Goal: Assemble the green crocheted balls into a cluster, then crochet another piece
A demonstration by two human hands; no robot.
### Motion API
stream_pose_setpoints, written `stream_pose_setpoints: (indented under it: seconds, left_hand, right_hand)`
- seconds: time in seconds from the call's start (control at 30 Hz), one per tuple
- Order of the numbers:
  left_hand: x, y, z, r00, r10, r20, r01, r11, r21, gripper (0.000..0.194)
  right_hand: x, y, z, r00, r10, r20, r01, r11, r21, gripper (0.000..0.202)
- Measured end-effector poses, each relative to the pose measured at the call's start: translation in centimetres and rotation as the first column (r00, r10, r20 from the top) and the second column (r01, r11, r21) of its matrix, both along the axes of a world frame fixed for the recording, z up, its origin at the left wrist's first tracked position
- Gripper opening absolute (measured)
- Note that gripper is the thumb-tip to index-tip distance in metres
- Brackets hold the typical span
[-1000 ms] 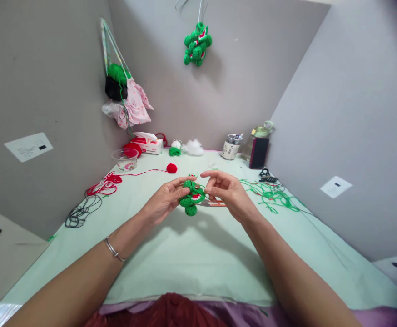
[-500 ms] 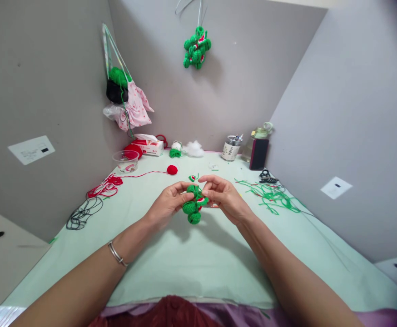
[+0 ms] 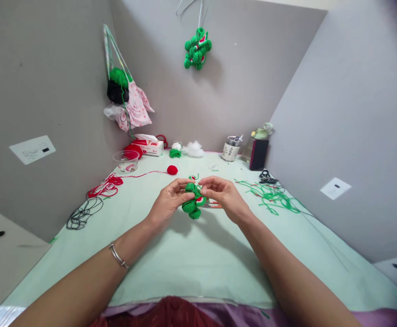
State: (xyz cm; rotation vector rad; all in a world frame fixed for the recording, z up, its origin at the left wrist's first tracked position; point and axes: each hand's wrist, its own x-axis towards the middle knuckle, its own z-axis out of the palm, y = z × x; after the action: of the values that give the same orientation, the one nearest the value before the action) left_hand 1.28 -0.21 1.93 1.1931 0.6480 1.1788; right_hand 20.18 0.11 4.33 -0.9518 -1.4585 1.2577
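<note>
A green crocheted piece [image 3: 189, 207] with round balls and a red and white trim is held up over the middle of the table. My left hand [image 3: 171, 198] pinches its upper left side between thumb and fingers. At its right side is my right hand [image 3: 223, 194], thumb and index finger pressed together at the piece's edge. Behind the hands a small red, white and green crocheted bit [image 3: 193, 177] lies on the cloth. An orange-handled tool [image 3: 213, 205] shows partly beneath my right hand.
Red yarn [image 3: 106, 185] and dark cord [image 3: 84, 213] lie left, green yarn scraps [image 3: 273, 196] and black scissors [image 3: 266, 176] right. At the back stand a clear bowl [image 3: 126, 162], tissue box [image 3: 151, 146], pen cup [image 3: 230, 150] and phone [image 3: 259, 154]. A similar green cluster [image 3: 197, 50] hangs above.
The lower balls of the green piece have tilted up a little, and more of the orange-handled tool shows. Both hands keep nearly the same place.
</note>
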Motion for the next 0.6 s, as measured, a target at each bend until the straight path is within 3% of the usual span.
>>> stream_pose_setpoints:
  seconds: [0.2, 0.37, 0.5, 0.6]
  left_hand:
    - [0.1, 0.3, -0.4, 0.999, -0.043, -0.032, 0.042, 0.998, -0.042, 0.038]
    - [0.1, 0.1, -0.1, 0.999, 0.011, -0.045, -0.012, 1.0, -0.028, 0.03]
    - [0.1, -0.1, -0.1, 0.993, -0.057, -0.103, 0.053, 0.998, -0.039, 0.029]
    - [0.1, -0.1, -0.3, 0.983, -0.098, -0.158, 0.091, 0.995, -0.048, 0.03]
  right_hand:
    - [-0.3, -0.2, 0.2, 1.0, -0.009, -0.003, 0.009, 1.0, -0.004, 0.027]
    - [-0.1, -0.6, 0.9, 0.974, -0.198, 0.108, 0.17, 0.959, 0.227, 0.02]
    - [-0.4, -1.2, 0.8, 0.954, -0.16, 0.252, 0.066, 0.936, 0.345, 0.012]
    - [-0.5, -1.4, 0.8, 0.951, -0.112, 0.287, 0.002, 0.934, 0.358, 0.009]
